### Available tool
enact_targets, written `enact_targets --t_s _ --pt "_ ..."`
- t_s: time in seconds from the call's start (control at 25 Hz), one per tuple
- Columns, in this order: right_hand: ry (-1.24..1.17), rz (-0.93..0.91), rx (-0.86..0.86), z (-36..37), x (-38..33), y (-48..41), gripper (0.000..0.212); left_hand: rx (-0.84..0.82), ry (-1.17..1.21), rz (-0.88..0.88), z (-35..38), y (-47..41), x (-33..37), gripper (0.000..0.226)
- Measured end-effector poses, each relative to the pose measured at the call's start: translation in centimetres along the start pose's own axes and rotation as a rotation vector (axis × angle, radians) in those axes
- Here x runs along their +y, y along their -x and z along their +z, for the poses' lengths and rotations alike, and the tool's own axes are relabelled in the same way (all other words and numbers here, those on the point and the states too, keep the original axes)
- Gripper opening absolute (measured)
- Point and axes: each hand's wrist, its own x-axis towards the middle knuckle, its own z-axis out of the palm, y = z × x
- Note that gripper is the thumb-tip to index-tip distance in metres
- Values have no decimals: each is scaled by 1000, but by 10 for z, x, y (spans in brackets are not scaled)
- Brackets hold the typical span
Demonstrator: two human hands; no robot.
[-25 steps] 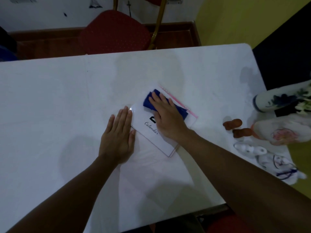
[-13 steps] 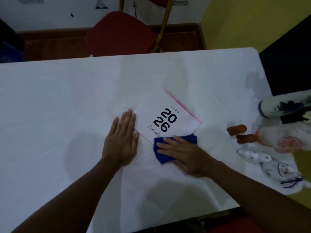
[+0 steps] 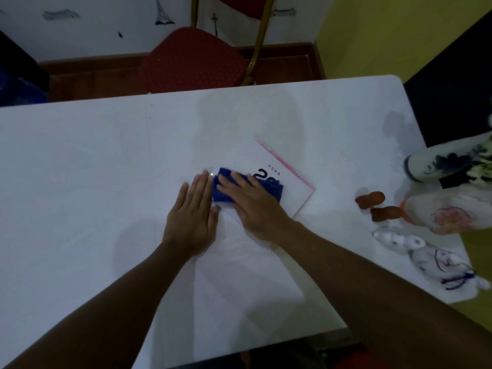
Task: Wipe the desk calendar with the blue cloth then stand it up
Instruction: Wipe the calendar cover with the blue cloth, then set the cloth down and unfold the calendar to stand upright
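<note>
The white desk calendar [image 3: 291, 185] lies flat and skewed on the white table [image 3: 93, 169], its pink top edge pointing far right. A folded blue cloth [image 3: 271, 189] rests on its left half and hides most of the printed year. My right hand [image 3: 255, 206] presses flat on the cloth, fingers pointing up-left. Beside it, my left hand [image 3: 193, 217] lies palm down with fingers together, its fingertips at the calendar's left corner.
At the table's right end lie a blue-and-white ceramic vase [image 3: 447, 162], a pale vase with a pink flower [image 3: 450, 215], two brown pieces [image 3: 371, 199] and white figurines [image 3: 423, 251]. A red chair [image 3: 191, 59] stands beyond the far edge.
My right hand has slid the cloth from the calendar's near edge up and left onto its left half, after an earlier stroke downward. My left hand has stayed put.
</note>
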Motion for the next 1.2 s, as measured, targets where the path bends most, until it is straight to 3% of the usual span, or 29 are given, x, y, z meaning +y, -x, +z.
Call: enact_targets --t_s 0.16,0.28,0.44,0.6,0.76,0.88,1.0,1.08,1.2 --pt "20 -119 -175 5 -15 70 57 -193 31 -29 -25 -6 3 68" --pt "-84 16 -264 -2 -24 96 56 -259 92 -41 -53 -4 11 71" --pt "-103 80 -137 -27 -43 103 43 -261 313 86 -85 33 36 97" --pt "-109 163 -154 -44 -55 99 31 -370 444 7 -89 66 68 94" --pt "-153 202 -130 -55 -55 109 27 -174 347 147 -81 75 79 46" --pt "-51 204 -136 -62 -52 130 33 -67 377 176 -83 82 79 37" --pt "30 108 19 -63 -52 148 39 82 347 281 -77 102 78 41" --pt "82 2 56 -50 -53 166 44 -45 413 257 -67 122 78 53" --pt "104 -50 -134 -19 -54 196 53 -362 424 132 -40 143 85 72"
